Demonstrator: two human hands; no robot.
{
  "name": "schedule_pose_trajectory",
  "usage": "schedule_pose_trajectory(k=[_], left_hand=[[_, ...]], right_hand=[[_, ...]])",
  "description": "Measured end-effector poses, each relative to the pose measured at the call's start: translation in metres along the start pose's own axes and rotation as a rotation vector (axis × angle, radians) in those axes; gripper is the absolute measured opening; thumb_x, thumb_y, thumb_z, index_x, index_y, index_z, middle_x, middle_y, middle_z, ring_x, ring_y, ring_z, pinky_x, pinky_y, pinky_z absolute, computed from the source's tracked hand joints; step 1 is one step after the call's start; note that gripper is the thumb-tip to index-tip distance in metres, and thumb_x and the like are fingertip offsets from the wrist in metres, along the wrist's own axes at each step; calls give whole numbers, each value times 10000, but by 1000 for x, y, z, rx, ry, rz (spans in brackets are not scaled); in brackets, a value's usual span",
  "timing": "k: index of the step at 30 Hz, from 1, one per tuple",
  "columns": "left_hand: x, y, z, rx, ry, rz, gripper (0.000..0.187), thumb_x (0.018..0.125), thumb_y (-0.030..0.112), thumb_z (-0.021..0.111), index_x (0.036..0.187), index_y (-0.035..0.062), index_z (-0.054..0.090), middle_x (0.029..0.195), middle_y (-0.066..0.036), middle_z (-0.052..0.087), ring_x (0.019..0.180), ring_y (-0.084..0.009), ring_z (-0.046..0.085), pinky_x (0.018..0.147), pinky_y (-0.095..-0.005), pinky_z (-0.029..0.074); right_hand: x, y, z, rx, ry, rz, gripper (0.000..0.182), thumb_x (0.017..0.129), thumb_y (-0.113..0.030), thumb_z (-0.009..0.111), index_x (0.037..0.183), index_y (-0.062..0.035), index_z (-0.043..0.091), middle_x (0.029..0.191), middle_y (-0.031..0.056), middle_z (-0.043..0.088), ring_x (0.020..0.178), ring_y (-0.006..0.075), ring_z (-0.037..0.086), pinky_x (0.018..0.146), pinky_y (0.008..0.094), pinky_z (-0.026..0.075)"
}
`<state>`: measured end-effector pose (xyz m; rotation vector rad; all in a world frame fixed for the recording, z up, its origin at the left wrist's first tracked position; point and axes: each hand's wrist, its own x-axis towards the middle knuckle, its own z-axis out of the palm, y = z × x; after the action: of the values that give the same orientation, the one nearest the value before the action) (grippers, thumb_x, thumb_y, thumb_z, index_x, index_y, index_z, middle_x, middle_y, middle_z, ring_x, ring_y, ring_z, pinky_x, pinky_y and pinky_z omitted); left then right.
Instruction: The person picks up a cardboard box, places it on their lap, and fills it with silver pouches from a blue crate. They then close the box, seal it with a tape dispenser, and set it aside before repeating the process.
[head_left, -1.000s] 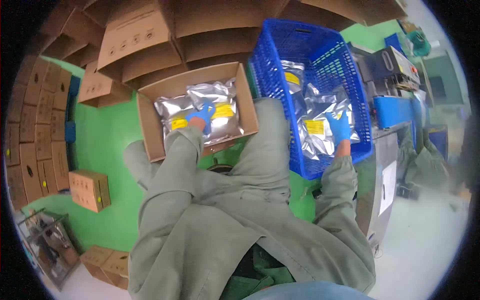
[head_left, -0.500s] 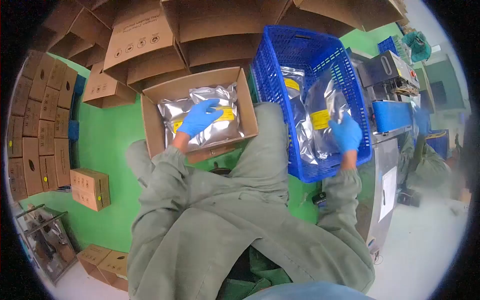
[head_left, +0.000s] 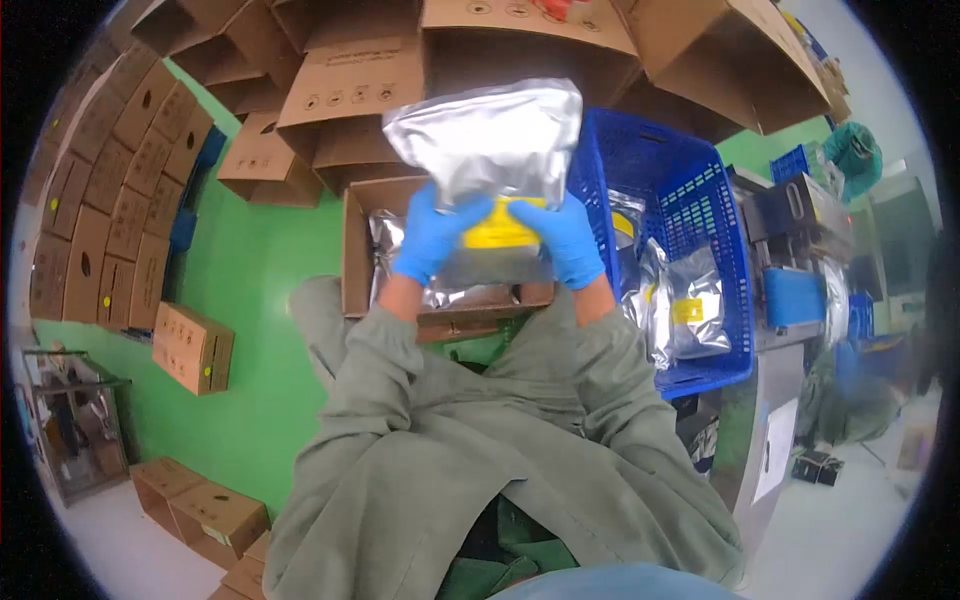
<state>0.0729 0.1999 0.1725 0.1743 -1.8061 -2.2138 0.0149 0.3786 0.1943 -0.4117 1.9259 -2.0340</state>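
Observation:
A silver foil pouch [head_left: 485, 140] with a yellow label is held up in front of me, above the open cardboard box [head_left: 357, 250]. My left hand [head_left: 432, 235], in a blue glove, grips its lower left side. On the lower right side, my right hand [head_left: 562, 238], gloved the same, closes on the pouch with the thumb near the label. Other silver pouches lie inside the box, partly hidden by the held one. To the right, the blue plastic crate [head_left: 735, 250] holds several more foil pouches [head_left: 695, 305] with yellow labels.
Open cardboard boxes [head_left: 350, 80] line the far side. Stacked cartons [head_left: 130, 190] stand at left, with a single carton [head_left: 193, 348] on the green floor [head_left: 250, 250]. A machine with a blue belt [head_left: 795, 297] is right of the crate. Another person [head_left: 850, 400] is at far right.
My right hand has come out of the crate and moved left with a pouch. My left hand has left the pouches in the box and now holds that pouch too. The view has shifted.

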Motion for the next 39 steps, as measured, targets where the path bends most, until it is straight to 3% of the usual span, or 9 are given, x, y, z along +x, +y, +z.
schedule_pose_trajectory(k=[4, 6, 12, 16, 20, 23, 29, 34, 39], left_hand=[[2, -22, -35, -507, 169, -314, 289, 852, 141, 709, 1052, -47, 618, 1014, -93, 660, 857, -199, 658, 759, -298, 545], [-13, -13, -31, -361, 272, -231, 321, 861, 177, 712, 1057, -53, 605, 1023, -92, 657, 857, -179, 650, 750, -285, 539], [-37, -15, -8, -371, 592, 148, 334, 905, 224, 665, 1087, -42, 575, 997, -51, 627, 841, -115, 596, 678, -263, 501], [-84, -37, -11, -410, 403, -218, 255, 966, 232, 568, 1032, -13, 594, 848, -25, 579, 777, -87, 555, 669, -268, 466], [-143, -49, -75, 85, 112, -113, 278, 944, 190, 591, 1087, -47, 563, 984, -71, 599, 897, -126, 584, 772, -265, 483], [-146, 10, -97, -461, 478, -392, 387, 925, 109, 584, 1267, -50, 494, 1223, -151, 564, 1091, -233, 579, 984, -304, 446], [-113, -14, -146, 583, 547, -79, 632, 907, 215, 621, 1357, -130, 342, 1191, -233, 592, 1082, -335, 602, 925, -402, 476], [-62, -61, -144, 1306, 415, -472, 407, 837, 256, 621, 1107, -33, 527, 891, -306, 629, 805, -447, 627, 714, -517, 504], [-12, -85, -199, 1472, 263, -282, 215, 857, 213, 550, 965, 27, 541, 857, -259, 646, 787, -455, 623, 698, -539, 497]], right_hand=[[5, -12, 38, -344, 144, -69, 476, 721, -248, 795, 1066, 29, 619, 893, 36, 664, 762, 82, 585, 671, 261, 501], [27, 16, 26, -40, -5, -40, 490, 726, -250, 794, 1100, 13, 617, 899, 70, 675, 795, 109, 620, 715, 267, 514], [21, -11, 34, -698, -13, -171, 714, 703, -250, 811, 1315, -21, 524, 1099, 138, 673, 971, 178, 635, 865, 296, 492], [71, -25, 28, -403, -529, 9, 848, 618, -285, 854, 1364, -94, 498, 1276, 155, 596, 1119, 248, 603, 926, 315, 470], [94, 92, 49, -1525, -656, -126, 882, 717, -358, 778, 1463, -164, 350, 1418, 175, 441, 1273, 308, 467, 1020, 494, 394], [78, 156, 59, -1387, -720, -253, 924, 741, -476, 722, 1496, -211, 261, 1470, 187, 338, 1298, 382, 404, 1001, 602, 360], [46, 158, 112, -1296, -574, -514, 820, 807, -566, 611, 1490, -266, 271, 1557, 196, 154, 1406, 402, 234, 1084, 648, 179], [69, 189, 102, -1378, -769, -347, 796, 844, -678, 461, 1494, -260, 270, 1576, 134, 147, 1429, 348, 211, 1095, 628, 156], [55, 91, 2, -1438, -775, -323, 388, 926, -462, 447, 1082, -194, 680, 1204, 123, 617, 1072, 264, 597, 975, 580, 301]])
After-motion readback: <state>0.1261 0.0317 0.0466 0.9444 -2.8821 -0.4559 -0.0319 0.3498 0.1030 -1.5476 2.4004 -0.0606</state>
